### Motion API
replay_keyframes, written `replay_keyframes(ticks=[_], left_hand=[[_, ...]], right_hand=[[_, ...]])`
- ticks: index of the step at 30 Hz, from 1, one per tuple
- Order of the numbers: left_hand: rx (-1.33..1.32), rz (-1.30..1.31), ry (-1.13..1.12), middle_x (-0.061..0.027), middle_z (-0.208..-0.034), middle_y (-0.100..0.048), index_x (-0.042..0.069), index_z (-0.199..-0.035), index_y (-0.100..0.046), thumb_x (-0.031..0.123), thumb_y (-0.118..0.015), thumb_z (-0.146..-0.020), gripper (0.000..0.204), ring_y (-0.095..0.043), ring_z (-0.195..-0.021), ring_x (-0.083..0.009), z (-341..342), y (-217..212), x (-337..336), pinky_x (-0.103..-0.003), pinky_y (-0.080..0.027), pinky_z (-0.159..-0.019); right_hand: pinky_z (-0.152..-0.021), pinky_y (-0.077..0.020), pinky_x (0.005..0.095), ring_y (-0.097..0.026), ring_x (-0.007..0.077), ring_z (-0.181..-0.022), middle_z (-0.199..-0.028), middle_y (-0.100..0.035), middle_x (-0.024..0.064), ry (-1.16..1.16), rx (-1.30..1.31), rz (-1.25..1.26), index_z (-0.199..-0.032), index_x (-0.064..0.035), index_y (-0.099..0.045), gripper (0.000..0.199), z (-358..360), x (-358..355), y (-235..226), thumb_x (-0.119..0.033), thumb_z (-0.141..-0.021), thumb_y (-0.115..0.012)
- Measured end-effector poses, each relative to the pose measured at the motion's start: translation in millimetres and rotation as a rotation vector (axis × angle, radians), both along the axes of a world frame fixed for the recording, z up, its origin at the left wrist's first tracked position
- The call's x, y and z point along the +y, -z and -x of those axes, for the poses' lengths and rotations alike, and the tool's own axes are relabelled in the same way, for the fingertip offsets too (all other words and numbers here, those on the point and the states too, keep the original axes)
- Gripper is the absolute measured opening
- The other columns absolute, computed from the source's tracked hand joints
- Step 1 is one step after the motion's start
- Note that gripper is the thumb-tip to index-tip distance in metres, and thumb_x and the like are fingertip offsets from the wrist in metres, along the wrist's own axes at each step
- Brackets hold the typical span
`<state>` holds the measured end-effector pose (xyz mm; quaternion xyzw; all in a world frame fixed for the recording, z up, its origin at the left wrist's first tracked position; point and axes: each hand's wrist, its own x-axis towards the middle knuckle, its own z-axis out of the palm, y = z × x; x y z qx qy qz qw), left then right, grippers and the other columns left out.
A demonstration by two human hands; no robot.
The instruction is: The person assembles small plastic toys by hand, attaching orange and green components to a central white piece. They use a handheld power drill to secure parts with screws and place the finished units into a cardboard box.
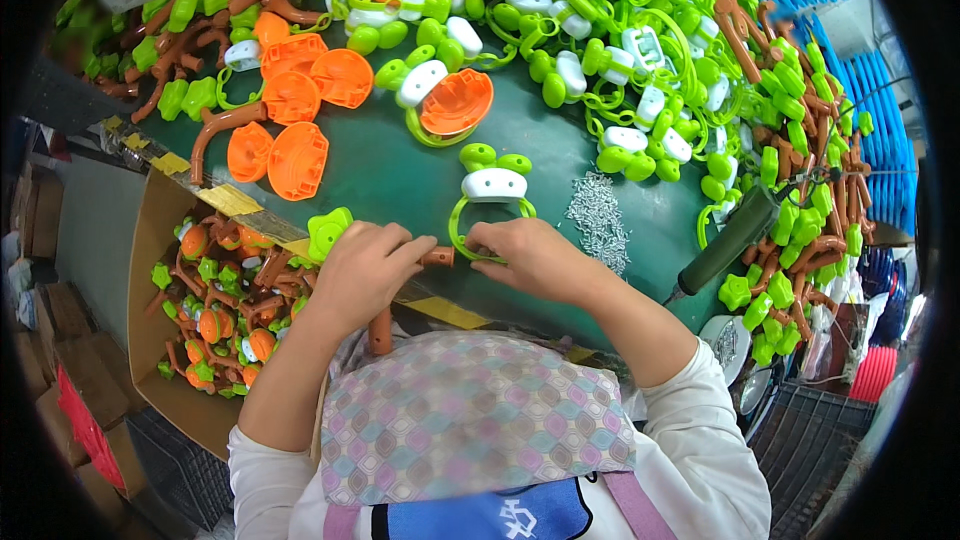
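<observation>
Screws and dark screwdriver right of right-hand fingers

And here are both hands, up front, backs to the camera, just apart! The left hand is closed in a grip, knuckles bent, fingers aimed right. Across from it the right hand points left, fingers curled inward, their hold partly hidden. Bare forearms slant in toward each other, the left forearm steep, the right forearm more sharply angled, elbows out wide!
</observation>
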<state>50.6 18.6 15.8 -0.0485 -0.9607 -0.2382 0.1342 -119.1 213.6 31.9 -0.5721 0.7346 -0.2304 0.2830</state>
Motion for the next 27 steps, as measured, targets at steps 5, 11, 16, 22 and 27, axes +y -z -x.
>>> replay_keyframes(ticks=[5, 11, 16, 22, 27], left_hand=[[-0.098, -0.019, 0.121, -0.0073, -0.094, -0.062, 0.009, -0.118, -0.064, 0.011, -0.077, -0.077, 0.043, -0.061, -0.091, -0.0304, 12.4, -2.0, 0.5, -0.041, -0.048, -0.082], [-0.147, -0.191, -0.146, -0.0185, -0.117, -0.063, 0.005, -0.144, -0.042, 0.024, -0.091, -0.066, 0.094, -0.058, -0.106, -0.0418, 18.2, 2.7, 20.2, -0.047, -0.047, -0.094], [0.07, -0.197, -0.335, -0.014, -0.096, -0.066, 0.005, -0.117, -0.059, 0.006, -0.07, -0.081, 0.038, -0.062, -0.089, -0.038, 23.9, 29.7, 30.6, -0.047, -0.048, -0.077], [0.142, -0.181, -0.162, -0.011, -0.087, -0.065, 0.004, -0.095, -0.065, -0.003, -0.064, -0.083, 0.014, -0.061, -0.08, -0.0341, 30.7, 19.0, 24.0, -0.043, -0.045, -0.074], [0.078, -0.303, -0.285, -0.0153, -0.102, -0.065, 0.005, -0.105, -0.065, 0.0, -0.067, -0.081, 0.024, -0.059, -0.098, -0.0367, 23.6, 25.9, 24.2, -0.047, -0.044, -0.087]], right_hand=[[-0.073, -0.0508, 0.0479, -0.063, 0.0346, -0.089, -0.086, -0.064, 0.0106, 0.031, 0.212, 0.174, -0.091, -0.0057, -0.061, 0.019, -5.9, 3.0, 7.7, -0.014, -0.079, -0.074], [-0.074, -0.0501, 0.0462, -0.063, 0.0344, -0.088, -0.086, -0.062, 0.0132, 0.04, -0.021, 0.331, -0.094, -0.0051, -0.061, 0.023, -3.1, -7.2, 15.4, -0.019, -0.082, -0.075], [-0.072, -0.0509, 0.0425, -0.064, 0.034, -0.079, -0.086, -0.066, 0.0151, 0.079, -0.461, 0.301, -0.099, -0.0025, -0.063, 0.021, -9.2, -7.3, 14.6, -0.014, -0.086, -0.075], [-0.074, -0.0504, 0.0457, -0.065, 0.0332, -0.087, -0.092, -0.066, 0.0145, -0.068, -0.158, 0.18, -0.097, -0.0031, -0.064, 0.02, 11.8, 5.1, 6.3, -0.014, -0.084, -0.073], [-0.061, -0.0515, 0.0487, -0.067, 0.0371, -0.069, -0.072, -0.067, 0.0161, -0.069, 0.11, 0.168, -0.092, -0.0021, -0.06, 0.021, 0.1, -9.7, -14.2, -0.019, -0.084, -0.069]])
